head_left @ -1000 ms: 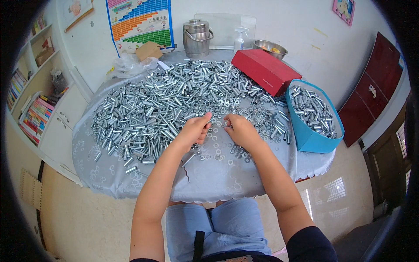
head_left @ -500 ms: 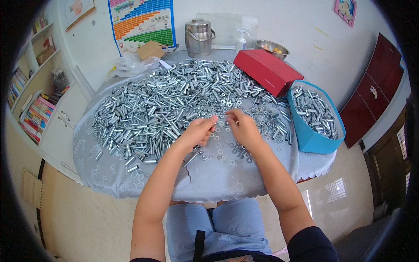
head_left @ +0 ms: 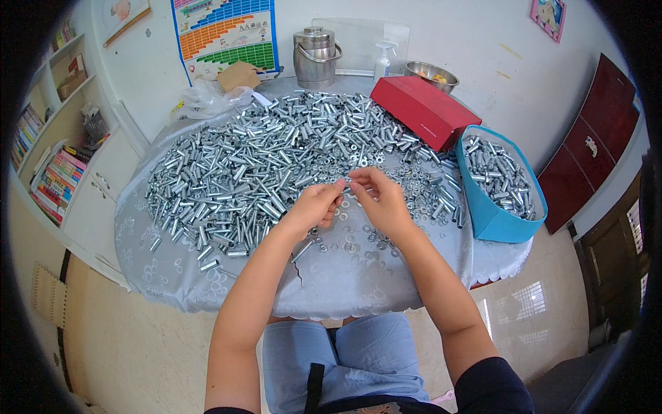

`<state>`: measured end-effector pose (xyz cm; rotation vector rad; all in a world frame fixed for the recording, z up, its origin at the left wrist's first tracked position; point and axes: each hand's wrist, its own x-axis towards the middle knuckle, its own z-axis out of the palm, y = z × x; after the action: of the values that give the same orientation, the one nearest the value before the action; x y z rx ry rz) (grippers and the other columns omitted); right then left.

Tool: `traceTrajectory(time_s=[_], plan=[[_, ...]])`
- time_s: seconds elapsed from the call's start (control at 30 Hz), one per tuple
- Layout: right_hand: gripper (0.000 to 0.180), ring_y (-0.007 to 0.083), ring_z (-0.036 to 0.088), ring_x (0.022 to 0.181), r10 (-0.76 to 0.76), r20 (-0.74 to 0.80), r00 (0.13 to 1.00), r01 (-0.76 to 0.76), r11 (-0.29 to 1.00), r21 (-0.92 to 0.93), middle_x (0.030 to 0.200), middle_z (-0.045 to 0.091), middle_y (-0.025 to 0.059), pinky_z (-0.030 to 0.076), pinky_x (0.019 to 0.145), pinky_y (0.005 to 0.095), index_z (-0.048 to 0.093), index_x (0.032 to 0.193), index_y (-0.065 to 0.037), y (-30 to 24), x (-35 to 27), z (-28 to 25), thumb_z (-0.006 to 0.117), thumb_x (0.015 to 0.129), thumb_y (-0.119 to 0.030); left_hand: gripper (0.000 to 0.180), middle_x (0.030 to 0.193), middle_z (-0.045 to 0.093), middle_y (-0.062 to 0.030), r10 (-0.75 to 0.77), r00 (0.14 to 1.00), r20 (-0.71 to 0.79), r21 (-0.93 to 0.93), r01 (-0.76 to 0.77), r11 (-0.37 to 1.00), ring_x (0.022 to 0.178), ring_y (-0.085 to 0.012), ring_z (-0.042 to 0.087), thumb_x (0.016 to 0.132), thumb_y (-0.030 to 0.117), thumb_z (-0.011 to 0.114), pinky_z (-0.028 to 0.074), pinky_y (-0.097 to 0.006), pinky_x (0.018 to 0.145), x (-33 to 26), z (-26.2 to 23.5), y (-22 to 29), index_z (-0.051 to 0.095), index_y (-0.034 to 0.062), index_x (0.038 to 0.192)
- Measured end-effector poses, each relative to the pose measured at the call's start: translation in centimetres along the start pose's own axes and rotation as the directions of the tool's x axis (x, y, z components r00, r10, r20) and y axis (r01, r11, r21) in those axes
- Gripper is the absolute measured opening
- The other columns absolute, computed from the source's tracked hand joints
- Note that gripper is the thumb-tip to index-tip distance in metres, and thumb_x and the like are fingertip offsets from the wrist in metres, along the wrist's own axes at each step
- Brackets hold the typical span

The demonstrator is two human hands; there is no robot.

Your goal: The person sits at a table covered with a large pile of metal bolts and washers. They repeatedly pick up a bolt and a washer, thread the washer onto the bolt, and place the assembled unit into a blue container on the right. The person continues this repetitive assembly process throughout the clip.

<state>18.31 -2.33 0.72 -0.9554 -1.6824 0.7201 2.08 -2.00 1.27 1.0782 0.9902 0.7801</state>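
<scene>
My left hand [head_left: 318, 205] is closed in front of the pile, thumb on top. Whatever it grips is mostly hidden by its fingers. My right hand [head_left: 379, 205] has come up against it, thumb and forefinger pinched at the left thumb's tip, on something too small to make out. Behind both hands spreads a large heap of shiny metal sleeves [head_left: 227, 183]. Loose flat washers [head_left: 417, 196] lie beside and beneath my right hand. One metal sleeve with a rounded end [head_left: 302, 251] rests on the cloth below my left wrist.
At the right edge stands a blue fabric bin [head_left: 507, 231] filled with metal sleeves. A red box [head_left: 424, 110] sits behind it. Farther back are a steel pot [head_left: 314, 65], a spray bottle [head_left: 382, 62], a metal bowl [head_left: 441, 74] and a plastic bag [head_left: 207, 100]. A grey cloth [head_left: 345, 290] covers the table.
My right hand has moved left, and its fingertips now meet my left thumb where a gap was before. My left hand has stayed nearly in place.
</scene>
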Motion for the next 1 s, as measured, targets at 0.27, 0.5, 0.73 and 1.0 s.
traceTrajectory(time_s=[0.27, 0.5, 0.73, 1.0], plan=[[0.028, 0.0150, 0.060, 0.081, -0.024, 0.000, 1.000, 0.024, 0.993, 0.117, 0.086, 0.061, 0.0095, 0.049, 0.068, 0.0264, 0.051, 0.106, -0.002, 0.96, 0.13, -0.12, 0.057, 0.079, 0.001, 0.039, 0.052, 0.025, 0.0089, 0.016, 1.000, -0.027, 0.024, -0.015, 1.000, 0.043, -0.0034, 0.019, 0.088, 0.043, 0.048, 0.018, -0.021, 0.040, -0.14, 0.40, 0.23, 0.043, 0.0099, 0.069], [0.031, 0.0109, 0.056, 0.084, -0.013, 0.038, 0.999, 0.009, 0.995, 0.096, 0.089, 0.058, 0.0063, 0.046, 0.073, 0.0233, 0.049, 0.108, 0.000, 0.33, 0.12, -0.31, 0.057, 0.078, 0.004, 0.039, 0.052, 0.026, 0.0093, 0.018, 0.999, -0.033, 0.029, -0.017, 0.999, 0.042, -0.0030, 0.020, 0.087, 0.043, 0.050, 0.018, -0.021, 0.040, 0.00, 0.28, 0.07, 0.043, 0.0097, 0.068], [0.031, 0.0150, 0.060, 0.079, -0.055, 0.001, 0.998, 0.055, 0.995, 0.078, 0.086, 0.061, 0.0081, 0.048, 0.069, 0.0259, 0.051, 0.106, -0.001, 1.00, 0.19, -0.32, 0.058, 0.076, 0.002, 0.039, 0.052, 0.027, 0.0092, 0.018, 0.999, -0.040, 0.054, -0.016, 0.998, 0.042, -0.0029, 0.021, 0.086, 0.043, 0.051, 0.019, -0.020, 0.039, 0.25, -0.01, -0.16, 0.045, 0.0087, 0.069], [0.028, 0.0141, 0.059, 0.080, -0.025, 0.027, 0.999, 0.023, 0.996, 0.090, 0.085, 0.061, 0.0072, 0.048, 0.069, 0.0253, 0.053, 0.104, -0.001, 0.38, 0.12, -0.45, 0.059, 0.076, 0.001, 0.040, 0.051, 0.027, 0.0092, 0.019, 0.998, -0.062, 0.066, -0.015, 0.998, 0.042, -0.0028, 0.021, 0.086, 0.044, 0.051, 0.019, -0.021, 0.039, 0.11, 0.25, -0.06, 0.045, 0.0085, 0.069]])
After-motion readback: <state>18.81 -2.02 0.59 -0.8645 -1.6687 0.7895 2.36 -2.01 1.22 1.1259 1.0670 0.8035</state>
